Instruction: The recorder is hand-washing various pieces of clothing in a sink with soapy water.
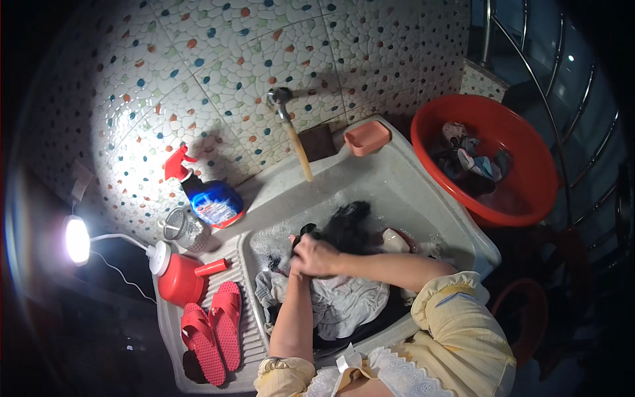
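My right hand [318, 257] is closed over a bunch of wet black cloth [347, 226] in the washing sink [426, 208], slightly blurred. My left hand [296, 265] meets it at the same spot, its fingers mostly hidden behind the right hand and the cloth. Beneath my wrists lies a pale grey garment [347, 305], heaped on dark fabric. A grey striped cloth [272, 288] sits left of my left forearm. Water with suds surrounds the black cloth. A whitish rounded item [395, 241] lies partly in the water beyond my right forearm.
A tap with a yellowish hose [299, 151] hangs over the sink, near a pink soap dish [367, 138]. At right, a red basin [538, 173] holds wet clothes. The ribbed board bears red slippers [228, 325], a red dipper [181, 280], a glass jar [191, 231] and a lit lamp [78, 240]; a spray bottle [213, 201] stands behind.
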### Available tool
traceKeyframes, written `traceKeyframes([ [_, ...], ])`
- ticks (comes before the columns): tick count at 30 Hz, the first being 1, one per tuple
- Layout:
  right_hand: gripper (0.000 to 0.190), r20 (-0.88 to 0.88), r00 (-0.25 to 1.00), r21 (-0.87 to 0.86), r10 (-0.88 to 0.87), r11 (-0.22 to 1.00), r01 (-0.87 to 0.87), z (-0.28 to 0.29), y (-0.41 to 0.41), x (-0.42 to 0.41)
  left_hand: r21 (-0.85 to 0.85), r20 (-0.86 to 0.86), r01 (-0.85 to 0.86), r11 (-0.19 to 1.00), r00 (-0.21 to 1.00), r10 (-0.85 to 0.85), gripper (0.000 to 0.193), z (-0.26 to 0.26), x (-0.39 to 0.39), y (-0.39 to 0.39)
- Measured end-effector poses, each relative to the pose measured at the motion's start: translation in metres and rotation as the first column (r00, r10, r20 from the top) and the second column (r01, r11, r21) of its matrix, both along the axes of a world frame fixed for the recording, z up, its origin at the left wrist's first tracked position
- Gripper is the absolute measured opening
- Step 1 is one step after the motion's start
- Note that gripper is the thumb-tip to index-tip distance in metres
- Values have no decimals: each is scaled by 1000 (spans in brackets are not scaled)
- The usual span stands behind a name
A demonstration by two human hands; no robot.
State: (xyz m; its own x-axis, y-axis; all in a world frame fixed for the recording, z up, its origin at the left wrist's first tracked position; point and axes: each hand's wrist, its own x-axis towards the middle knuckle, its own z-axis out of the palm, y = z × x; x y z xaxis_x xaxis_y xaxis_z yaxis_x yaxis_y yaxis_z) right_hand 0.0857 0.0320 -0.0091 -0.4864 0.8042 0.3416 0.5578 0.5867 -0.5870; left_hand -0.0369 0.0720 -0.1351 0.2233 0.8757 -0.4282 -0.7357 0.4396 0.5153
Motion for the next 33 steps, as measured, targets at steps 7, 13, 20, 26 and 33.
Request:
traceKeyframes([
  [7, 20, 257, 964, 358, -63, 933, -34, -15, 24, 9, 651, -221, 142, 746, 975, 7, 25, 24, 12, -11],
  [13, 34, 295, 890, -103, -348, 914, 392, 8, 84, 64, 123, -783, 61, 991, 619, 59, 21, 62, -32, -1],
  [20, 53, -73, 866, 43, -494, 866, 498, -14, 111, 161, 62, -447, -317, 946, 839, 310, 51, 92, -25, 2],
  [26, 75, 294, 937, -305, -188, 911, 278, -56, 53, 128, -16, -676, -286, 958, 709, 200, 56, 75, 6, -3],
  [33, 35, -587, 680, -507, -440, 854, 116, -7, 61, 99, -55, -632, -134, 989, 772, 69, 30, 50, 10, -2],
])
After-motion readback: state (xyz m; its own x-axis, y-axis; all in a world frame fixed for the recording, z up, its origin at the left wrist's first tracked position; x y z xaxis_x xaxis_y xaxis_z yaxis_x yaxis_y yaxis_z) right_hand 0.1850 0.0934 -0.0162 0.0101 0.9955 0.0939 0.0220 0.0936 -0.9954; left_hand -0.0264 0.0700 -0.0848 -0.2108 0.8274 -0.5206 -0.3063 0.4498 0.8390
